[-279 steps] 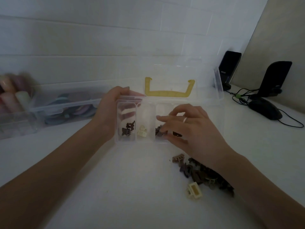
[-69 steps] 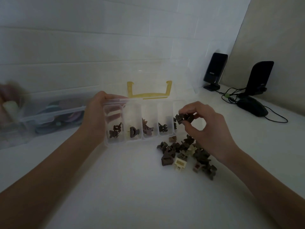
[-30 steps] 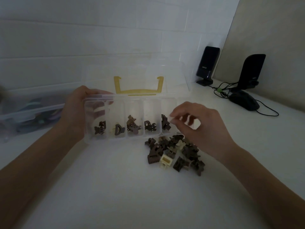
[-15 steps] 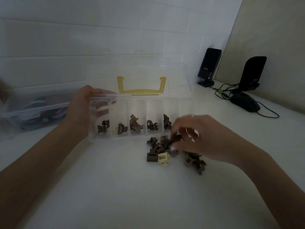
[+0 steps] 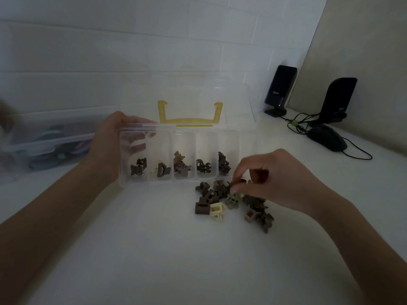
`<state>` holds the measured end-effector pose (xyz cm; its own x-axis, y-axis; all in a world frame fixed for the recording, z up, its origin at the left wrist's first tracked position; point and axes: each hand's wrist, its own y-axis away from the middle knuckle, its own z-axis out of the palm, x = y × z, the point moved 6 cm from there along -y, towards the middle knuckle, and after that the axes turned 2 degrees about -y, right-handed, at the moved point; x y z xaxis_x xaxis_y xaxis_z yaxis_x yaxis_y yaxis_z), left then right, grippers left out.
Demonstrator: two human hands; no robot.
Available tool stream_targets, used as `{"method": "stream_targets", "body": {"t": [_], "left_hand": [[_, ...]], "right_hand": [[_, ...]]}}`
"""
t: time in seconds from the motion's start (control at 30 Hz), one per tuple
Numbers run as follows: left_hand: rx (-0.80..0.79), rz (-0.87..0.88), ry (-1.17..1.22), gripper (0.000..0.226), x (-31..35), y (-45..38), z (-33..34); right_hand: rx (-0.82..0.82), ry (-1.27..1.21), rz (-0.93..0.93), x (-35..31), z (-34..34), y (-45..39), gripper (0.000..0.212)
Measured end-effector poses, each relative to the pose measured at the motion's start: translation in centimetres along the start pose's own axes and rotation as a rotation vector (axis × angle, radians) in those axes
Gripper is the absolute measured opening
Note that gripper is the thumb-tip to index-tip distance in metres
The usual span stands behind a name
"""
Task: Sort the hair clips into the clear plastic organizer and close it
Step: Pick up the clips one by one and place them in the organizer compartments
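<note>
Pinching down into the loose pile of hair clips (image 5: 233, 201) at centre right of the frame, the right hand (image 5: 279, 179) is closing thumb and forefinger narrowly on one small dark clip (image 5: 239, 182) at the pile's upper edge — whether that clip is already lifted clear, I cannot tell. The left hand (image 5: 110, 144) is gripping the left end of the clear plastic organizer (image 5: 176, 155), fingers curled over its rim, holding it tilted toward the camera with its lid (image 5: 189, 100) standing open behind. Five compartments are each holding a few clips; the rightmost one looks bare.

To do this step well, I would judge the fingers should be isolating a single clip by its body, since the claws look likely to snag on neighbours, and matching it to the compartment of its kind. Much of the pile is still waiting, so closing is some way off.

A white tabletop (image 5: 154, 249) is carrying everything, under dim light against a white tiled wall (image 5: 132, 51). Two black speakers (image 5: 279, 91) and a black mouse (image 5: 326, 139) with its cable are sitting at upper right — a second clear box (image 5: 48, 139) at far left is blurred.
</note>
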<state>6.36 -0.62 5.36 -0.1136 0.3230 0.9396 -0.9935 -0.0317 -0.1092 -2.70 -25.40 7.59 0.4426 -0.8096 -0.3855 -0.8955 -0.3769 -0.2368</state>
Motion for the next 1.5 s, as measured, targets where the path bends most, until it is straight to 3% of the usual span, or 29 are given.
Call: {"method": "stream_targets", "body": {"t": [0.23,0.5,0.7,0.97,1.07,1.2,1.37,1.5], "left_hand": [[0.023,-0.009,0.001,0.030,-0.1,0.0,-0.1],[0.013,0.004,-0.013,0.029,-0.1,-0.1,0.0],[0.008,0.008,-0.014,0.030,-0.2,-0.1,-0.1],[0.024,0.005,-0.015,0.029,-0.2,0.0,-0.1],[0.022,0.009,-0.017,0.029,0.0,0.0,0.0],[0.004,0.009,-0.022,0.030,-0.1,0.2,0.1],[0.010,0.002,-0.006,0.028,-0.2,-0.1,-0.2],[0.004,0.014,-0.021,0.031,-0.2,-0.1,-0.1]], "right_hand": [[-0.247,0.155,0.047,-0.4,1.4,0.4,0.041],[-0.216,0.245,0.068,-0.7,1.2,0.6,0.034],[-0.204,0.286,0.064,-0.6,1.5,0.6,0.044],[-0.201,0.215,0.011,-1.0,1.8,0.4,0.025],[-0.098,0.078,-0.050,-1.5,1.2,0.4,0.020],[0.054,-0.111,-0.124,-2.1,0.4,0.3,0.028],[0.366,-0.114,-0.056,-1.0,-0.7,0.1,0.038],[0.568,0.045,-0.042,-0.5,-1.4,0.2,0.022]]}}
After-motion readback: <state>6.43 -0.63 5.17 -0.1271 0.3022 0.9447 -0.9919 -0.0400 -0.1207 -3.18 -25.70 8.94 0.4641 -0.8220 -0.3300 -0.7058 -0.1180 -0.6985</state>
